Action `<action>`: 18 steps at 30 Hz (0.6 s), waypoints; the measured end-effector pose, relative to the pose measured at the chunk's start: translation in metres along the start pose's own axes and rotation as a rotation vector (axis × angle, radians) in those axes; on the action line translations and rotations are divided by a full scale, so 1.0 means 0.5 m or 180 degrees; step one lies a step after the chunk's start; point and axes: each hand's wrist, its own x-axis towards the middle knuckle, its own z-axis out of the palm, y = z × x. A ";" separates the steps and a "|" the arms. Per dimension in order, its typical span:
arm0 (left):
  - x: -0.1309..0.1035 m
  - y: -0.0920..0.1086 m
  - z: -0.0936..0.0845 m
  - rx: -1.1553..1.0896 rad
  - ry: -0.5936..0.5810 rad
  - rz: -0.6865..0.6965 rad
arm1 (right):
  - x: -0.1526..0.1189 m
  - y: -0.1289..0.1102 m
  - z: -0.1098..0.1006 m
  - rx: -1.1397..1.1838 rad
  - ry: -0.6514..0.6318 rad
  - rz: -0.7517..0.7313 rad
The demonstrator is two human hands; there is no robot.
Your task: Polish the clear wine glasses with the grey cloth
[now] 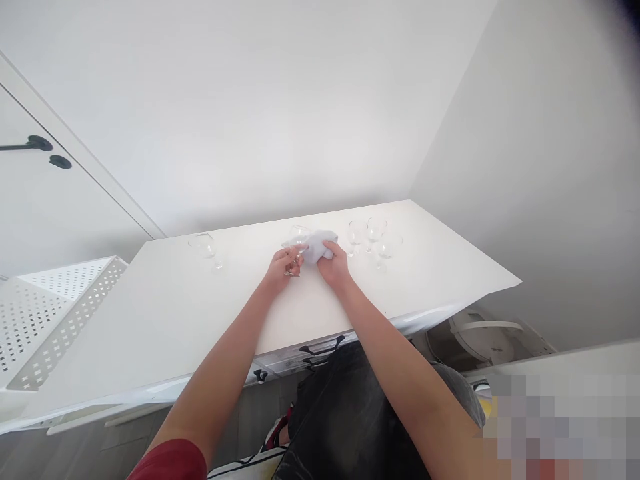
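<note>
Over the middle of the white tabletop (225,313), my left hand (283,267) is closed around the stem of a clear wine glass (299,232). The glass's bowl points away from me and its foot shows below my fingers. My right hand (333,265) grips a pale grey cloth (317,245), which lies against the right side of the bowl. Part of the glass is hidden behind the cloth and my fingers. Just right of my right hand stand three more stemmed glasses, one of them the front glass (389,245).
Another stemmed glass (203,246) stands apart at the left. Below the front edge are drawers with black handles (323,347). A white perforated rack (55,313) is at the far left, near a door with a black handle (39,143). Walls rise behind and at right.
</note>
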 end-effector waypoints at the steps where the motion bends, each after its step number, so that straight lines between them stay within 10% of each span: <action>1: -0.002 0.000 0.003 0.0162 -0.0066 -0.0098 | -0.002 -0.003 0.001 0.0029 -0.0113 0.0060; 10: 0.000 -0.008 0.005 0.0366 -0.0175 -0.0070 | -0.004 -0.004 0.005 -0.0384 -0.0400 -0.0054; 18: 0.006 -0.022 0.000 0.0550 -0.0568 -0.0528 | -0.022 -0.018 0.014 -0.0535 -0.0779 0.1000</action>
